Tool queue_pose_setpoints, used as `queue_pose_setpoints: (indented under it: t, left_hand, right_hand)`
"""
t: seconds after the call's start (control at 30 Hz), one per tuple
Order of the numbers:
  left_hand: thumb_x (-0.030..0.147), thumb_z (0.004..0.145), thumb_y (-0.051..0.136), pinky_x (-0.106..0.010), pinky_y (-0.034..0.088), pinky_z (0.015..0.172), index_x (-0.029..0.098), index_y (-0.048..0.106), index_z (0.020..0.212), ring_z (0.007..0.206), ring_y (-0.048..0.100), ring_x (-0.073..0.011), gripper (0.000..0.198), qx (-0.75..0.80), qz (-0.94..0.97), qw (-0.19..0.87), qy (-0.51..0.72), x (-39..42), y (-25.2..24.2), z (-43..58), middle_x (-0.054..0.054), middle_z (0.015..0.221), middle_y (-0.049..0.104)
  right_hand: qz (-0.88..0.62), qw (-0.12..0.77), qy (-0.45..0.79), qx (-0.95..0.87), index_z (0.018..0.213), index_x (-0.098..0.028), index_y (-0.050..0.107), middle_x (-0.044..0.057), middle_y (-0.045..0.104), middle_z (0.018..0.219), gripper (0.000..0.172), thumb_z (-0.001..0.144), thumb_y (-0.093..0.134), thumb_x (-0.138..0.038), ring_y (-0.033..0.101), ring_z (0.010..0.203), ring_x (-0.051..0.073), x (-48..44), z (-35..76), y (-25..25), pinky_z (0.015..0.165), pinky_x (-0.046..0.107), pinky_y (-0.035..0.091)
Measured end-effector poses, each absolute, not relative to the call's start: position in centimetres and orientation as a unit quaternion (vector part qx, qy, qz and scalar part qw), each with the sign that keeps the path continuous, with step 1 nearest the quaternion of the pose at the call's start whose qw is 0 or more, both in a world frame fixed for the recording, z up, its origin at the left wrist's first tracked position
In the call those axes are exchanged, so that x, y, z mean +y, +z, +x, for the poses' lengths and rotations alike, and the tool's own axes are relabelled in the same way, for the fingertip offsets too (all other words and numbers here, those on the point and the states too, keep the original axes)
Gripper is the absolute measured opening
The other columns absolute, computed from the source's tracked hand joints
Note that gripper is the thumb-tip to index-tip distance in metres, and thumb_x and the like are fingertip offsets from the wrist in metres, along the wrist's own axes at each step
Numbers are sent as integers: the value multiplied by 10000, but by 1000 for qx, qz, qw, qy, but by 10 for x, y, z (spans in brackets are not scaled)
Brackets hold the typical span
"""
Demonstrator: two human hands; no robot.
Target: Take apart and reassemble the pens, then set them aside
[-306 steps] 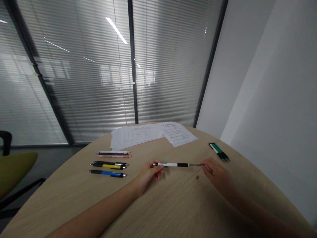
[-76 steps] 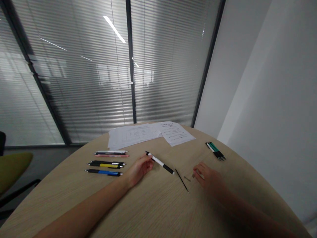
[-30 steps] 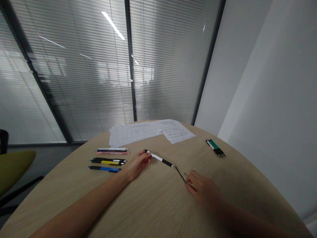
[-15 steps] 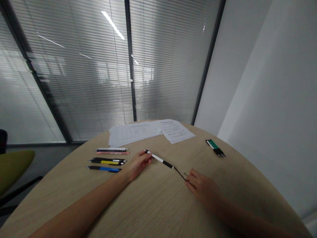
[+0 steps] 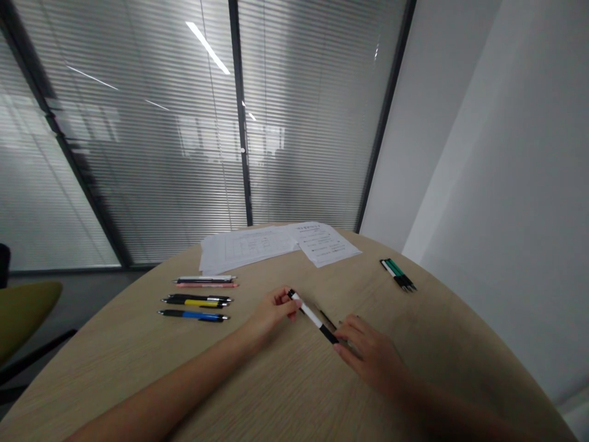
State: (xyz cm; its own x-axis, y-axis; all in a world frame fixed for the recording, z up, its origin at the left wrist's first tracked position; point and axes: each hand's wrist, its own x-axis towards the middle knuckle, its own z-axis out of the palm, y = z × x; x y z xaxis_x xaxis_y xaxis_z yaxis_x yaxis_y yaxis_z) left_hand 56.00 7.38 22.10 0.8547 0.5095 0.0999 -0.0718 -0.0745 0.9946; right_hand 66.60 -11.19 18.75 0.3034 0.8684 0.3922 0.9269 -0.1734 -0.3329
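The person's left hand [image 5: 271, 311] pinches the white upper end of a slim white-and-black plastic pen barrel [image 5: 313, 317], with the thumb and left fingertips [image 5: 289, 302] closed firmly around it. The barrel lies tilted across the space between the hands, just above the light wood-grain table [image 5: 285, 393], its white end pointing away from the person and its black end toward the right hand [image 5: 372, 356]. The right fingertips [image 5: 339, 345] are slightly spread and meet the black lower end, but I cannot tell whether they have hold of it.

A thin black ink refill [image 5: 327, 318] lies on the table just beside the barrel, and a tiny pale part [image 5: 341, 323], too small to identify, sits near the right hand.

To the left, three groups of pens lie side by side: a white-and-black pen paired with a pink pen [image 5: 205, 285], a black-and-yellow pen [image 5: 197, 301], and a black-and-blue pen [image 5: 193, 315]. A tight bundle of green-and-black pens [image 5: 398, 274] lies near the far right edge. Two overlapping white printed sheets [image 5: 248, 255] [image 5: 324, 244] lie at the far edge; they show a table and lines of text, all too small to read. No brand or label on the pens can be read.
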Motion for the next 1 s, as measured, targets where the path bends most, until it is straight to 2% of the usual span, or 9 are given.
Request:
queue_pose_setpoints:
  t: [0.33,0.73,1.0]
  left_hand:
    - [268,597,639,-195,332,511,146,560,626,479,441,-90,149,162,662,694,232,94,208,563,35,515,493]
    - [255,580,625,-176,341,492,144,553,631,466,437,-74,142,194,657,686,246,107,222,560,43,509,489]
    - [271,606,602,-178,300,444,154,530,653,431,398,-74,145,171,738,596,265,123,228,558,60,459,440]
  right_hand:
    - [-781,272,-45,-560,777,-210,544,7,583,784,88,757,462,-186,569,708,114,-109,671,186,642,221,433]
    - [-791,283,-24,-542,745,-198,544,1,558,744,58,731,488,-191,534,631,111,-108,681,183,586,219,410]
    - [-805,281,-11,-522,724,-187,538,11,565,749,38,716,502,-176,535,633,119,-108,685,185,593,230,414]
